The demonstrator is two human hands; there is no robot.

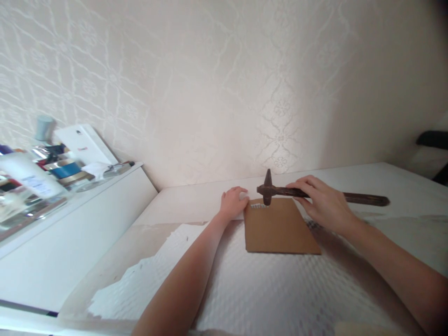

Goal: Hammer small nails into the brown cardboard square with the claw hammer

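Observation:
A brown cardboard sheet (278,228) lies flat on a white padded sheet (266,289) on the table. My right hand (324,203) is closed round the dark handle of an old rusty hammer (271,189). The hammer's head sits over the cardboard's far edge, above a short row of small pale marks there. My left hand (233,201) rests curled at the cardboard's far left corner, fingertips on the edge; what it pinches, if anything, is too small to see.
A patterned wall (224,93) stands close behind the table. At the left, a white shelf unit (73,219) carries several bottles, jars and a tray. A dark object (434,140) shows at the right edge.

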